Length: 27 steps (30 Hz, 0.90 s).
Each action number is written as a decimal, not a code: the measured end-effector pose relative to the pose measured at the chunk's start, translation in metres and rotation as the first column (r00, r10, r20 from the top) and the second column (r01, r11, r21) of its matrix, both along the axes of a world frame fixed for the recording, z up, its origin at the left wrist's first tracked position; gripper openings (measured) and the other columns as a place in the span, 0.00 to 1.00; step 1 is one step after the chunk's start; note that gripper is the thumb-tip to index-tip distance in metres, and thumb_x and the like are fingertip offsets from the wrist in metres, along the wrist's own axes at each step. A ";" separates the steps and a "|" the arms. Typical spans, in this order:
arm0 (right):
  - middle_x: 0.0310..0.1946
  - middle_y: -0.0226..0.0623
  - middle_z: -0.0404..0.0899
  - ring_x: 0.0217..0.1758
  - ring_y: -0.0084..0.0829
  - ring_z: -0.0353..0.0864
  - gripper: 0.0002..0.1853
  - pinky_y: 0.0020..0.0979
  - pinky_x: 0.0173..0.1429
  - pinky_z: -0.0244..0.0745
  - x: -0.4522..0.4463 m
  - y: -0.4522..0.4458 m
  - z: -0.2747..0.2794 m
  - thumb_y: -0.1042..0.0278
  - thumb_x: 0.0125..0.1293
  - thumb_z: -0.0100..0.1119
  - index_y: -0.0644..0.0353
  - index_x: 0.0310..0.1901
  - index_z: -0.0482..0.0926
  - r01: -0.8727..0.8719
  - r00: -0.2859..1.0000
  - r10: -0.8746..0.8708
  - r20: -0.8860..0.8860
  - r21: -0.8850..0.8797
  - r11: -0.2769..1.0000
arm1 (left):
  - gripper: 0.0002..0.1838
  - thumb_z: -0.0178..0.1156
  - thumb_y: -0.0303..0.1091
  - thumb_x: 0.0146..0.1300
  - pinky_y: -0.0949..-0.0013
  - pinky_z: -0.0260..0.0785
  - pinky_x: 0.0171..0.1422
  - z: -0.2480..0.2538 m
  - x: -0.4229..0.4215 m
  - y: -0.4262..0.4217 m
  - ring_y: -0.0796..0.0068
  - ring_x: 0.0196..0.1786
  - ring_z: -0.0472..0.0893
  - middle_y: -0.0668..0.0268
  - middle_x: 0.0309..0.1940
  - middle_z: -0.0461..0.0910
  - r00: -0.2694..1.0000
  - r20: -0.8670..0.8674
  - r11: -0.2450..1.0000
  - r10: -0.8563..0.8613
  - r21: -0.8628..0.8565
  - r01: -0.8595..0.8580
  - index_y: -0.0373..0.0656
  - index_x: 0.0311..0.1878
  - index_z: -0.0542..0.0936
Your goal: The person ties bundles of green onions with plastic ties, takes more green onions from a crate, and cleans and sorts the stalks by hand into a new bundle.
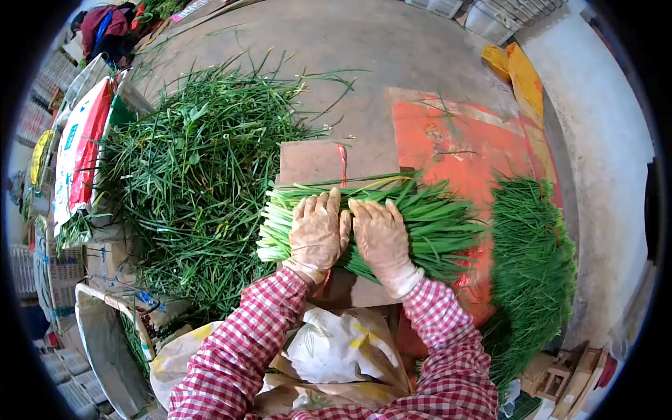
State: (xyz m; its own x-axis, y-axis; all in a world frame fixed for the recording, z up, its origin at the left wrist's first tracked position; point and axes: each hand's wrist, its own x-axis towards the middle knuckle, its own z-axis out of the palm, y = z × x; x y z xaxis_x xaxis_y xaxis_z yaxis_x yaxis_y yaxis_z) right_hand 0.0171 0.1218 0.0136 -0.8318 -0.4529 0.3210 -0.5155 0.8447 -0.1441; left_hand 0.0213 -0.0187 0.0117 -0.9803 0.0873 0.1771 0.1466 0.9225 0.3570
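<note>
The left hand, gloved, lies palm down on the bunch in the middle of the frame, its fingers side by side and nearly straight across the stems. The right hand, gloved too, lies just beside it on the greener part, fingers stretched toward the top of the frame and slightly parted. I cannot tell whether either hand grips, as the undersides are hidden.

The bunch lies crosswise, pale stem ends to the left, green tips to the right. Beneath it is a brown board; a red tie shows on the board above the bunch, and red shows again below it. Checked sleeves run in from the bottom edge, either side of a patterned cloth.

Left of centre spreads a loose heap of greens; at the right lies a neater pile. A red sheet fills the space between bunch and pile. Farther out, a sack stands at the left, and another person is at the upper left.
</note>
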 end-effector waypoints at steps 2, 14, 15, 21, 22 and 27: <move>0.46 0.33 0.77 0.54 0.31 0.73 0.18 0.39 0.63 0.62 0.014 0.000 -0.005 0.62 0.64 0.50 0.57 0.54 0.74 0.052 0.999 -0.052 0.002 -0.016 0.999 | 0.22 0.48 0.40 0.64 0.57 0.54 0.69 0.002 0.008 0.002 0.59 0.62 0.68 0.58 0.58 0.72 0.998 -0.068 1.000 -0.004 -0.004 0.004 0.43 0.60 0.71; 0.42 0.38 0.77 0.50 0.36 0.74 0.15 0.38 0.60 0.63 0.021 0.010 -0.014 0.66 0.61 0.52 0.63 0.48 0.75 -0.026 0.999 0.026 -0.034 -0.010 1.000 | 0.14 0.59 0.37 0.59 0.57 0.71 0.39 0.024 -0.043 -0.012 0.52 0.33 0.79 0.52 0.33 0.79 0.984 -0.150 0.995 -0.100 0.003 0.102 0.37 0.44 0.79; 0.42 0.38 0.77 0.50 0.35 0.74 0.15 0.38 0.60 0.63 0.020 0.010 -0.013 0.65 0.62 0.52 0.63 0.47 0.76 -0.022 0.999 0.021 -0.034 -0.016 1.000 | 0.14 0.59 0.37 0.59 0.57 0.71 0.39 0.026 -0.046 -0.011 0.52 0.33 0.79 0.52 0.33 0.79 0.984 -0.151 0.995 -0.099 0.001 0.100 0.37 0.44 0.79; 0.43 0.38 0.77 0.49 0.34 0.74 0.16 0.36 0.57 0.65 0.016 0.006 -0.017 0.64 0.62 0.53 0.64 0.48 0.75 -0.038 0.994 0.026 -0.110 -0.112 0.993 | 0.15 0.63 0.42 0.57 0.64 0.72 0.40 0.009 -0.041 -0.013 0.58 0.34 0.82 0.50 0.30 0.81 0.962 0.266 0.963 -0.068 0.269 -0.007 0.42 0.43 0.83; 0.43 0.38 0.77 0.49 0.34 0.74 0.16 0.36 0.57 0.65 0.015 0.006 -0.015 0.64 0.62 0.53 0.64 0.48 0.75 -0.038 0.994 0.025 -0.108 -0.115 0.993 | 0.14 0.63 0.38 0.58 0.67 0.72 0.40 0.011 -0.040 -0.011 0.64 0.33 0.82 0.53 0.31 0.83 0.942 0.335 0.927 -0.009 0.356 -0.118 0.39 0.42 0.83; 0.40 0.37 0.77 0.48 0.34 0.75 0.18 0.36 0.54 0.68 0.014 0.008 -0.012 0.65 0.62 0.53 0.64 0.51 0.73 -0.048 0.993 0.038 -0.107 -0.084 0.995 | 0.13 0.61 0.41 0.63 0.72 0.71 0.47 0.023 -0.046 -0.036 0.75 0.36 0.79 0.62 0.34 0.83 0.989 0.140 0.232 -0.043 0.965 -0.127 0.39 0.38 0.80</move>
